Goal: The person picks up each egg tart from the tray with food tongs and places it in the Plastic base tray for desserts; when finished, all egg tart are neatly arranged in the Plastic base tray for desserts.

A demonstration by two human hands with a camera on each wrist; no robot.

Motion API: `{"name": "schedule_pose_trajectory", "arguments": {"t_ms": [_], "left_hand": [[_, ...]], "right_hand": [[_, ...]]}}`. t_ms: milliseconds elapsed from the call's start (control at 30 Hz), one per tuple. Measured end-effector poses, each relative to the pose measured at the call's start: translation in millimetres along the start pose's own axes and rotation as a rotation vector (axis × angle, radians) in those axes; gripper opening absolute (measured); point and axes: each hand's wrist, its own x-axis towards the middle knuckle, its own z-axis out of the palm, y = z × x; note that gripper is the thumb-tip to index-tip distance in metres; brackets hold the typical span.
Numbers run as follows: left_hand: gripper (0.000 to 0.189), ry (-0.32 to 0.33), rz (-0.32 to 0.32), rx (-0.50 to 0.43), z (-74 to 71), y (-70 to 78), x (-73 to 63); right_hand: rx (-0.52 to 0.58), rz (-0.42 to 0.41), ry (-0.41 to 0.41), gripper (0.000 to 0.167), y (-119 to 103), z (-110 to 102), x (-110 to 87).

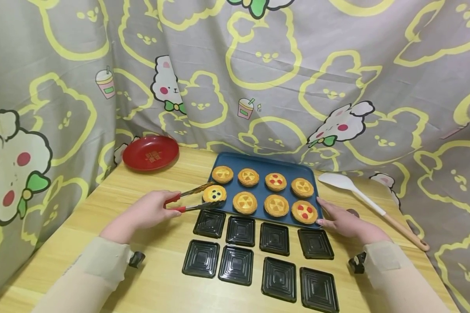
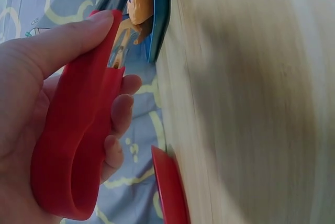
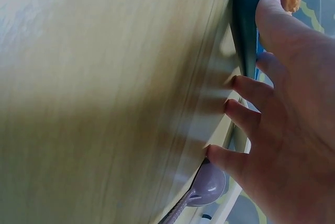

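Note:
My left hand (image 1: 150, 211) grips red-handled tongs (image 2: 78, 114), thumb on one handle and fingers around the other. In the head view their black tips stand on either side of a tart with dark berries (image 1: 214, 195), at the front left of a blue baking tray (image 1: 258, 220). Several more tarts lie in two rows on this tray, some plain yellow, two topped with red pieces, among them a red-topped tart (image 1: 304, 211) at the front right. At that corner my right hand (image 1: 342, 219) rests its thumb and a fingertip on the rim, the other fingers spread apart.
Several black square plastic trays (image 1: 274, 238) stand in two rows in front of the baking tray. A red plate (image 1: 150, 153) sits back left. On the right lies a white spatula (image 1: 360, 191) with a wooden handle; a purple spoon (image 3: 209, 185) is under my right hand. Patterned curtains surround the table.

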Motion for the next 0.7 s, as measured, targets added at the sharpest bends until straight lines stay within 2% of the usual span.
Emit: {"name": "schedule_pose_trajectory", "arguments": {"t_ms": [167, 333, 400, 533, 700], "left_hand": [[0.055, 0.005, 0.005, 0.015, -0.4, -1.0, 0.1], [0.054, 0.015, -0.015, -0.01, -6.2, -1.0, -5.1], [0.053, 0.025, -0.013, -0.017, -10.8, 0.3, -9.5], [0.05, 0.039, 0.035, 0.016, -22.9, 4.9, -21.2], [0.05, 0.003, 0.062, 0.03, -36.2, 15.0, -36.3]], "right_hand": [[0.004, -0.009, 0.003, 0.08, -0.5, 0.7, 0.7], [0.01, -0.011, 0.003, 0.08, -2.5, 0.8, 1.0], [0.009, -0.01, 0.002, 0.079, -2.7, 1.2, 1.3], [0.016, -0.01, 0.002, 0.079, -3.0, 1.4, 1.1], [0.028, -0.031, 0.023, 0.079, -0.5, 1.4, -0.2]]}}
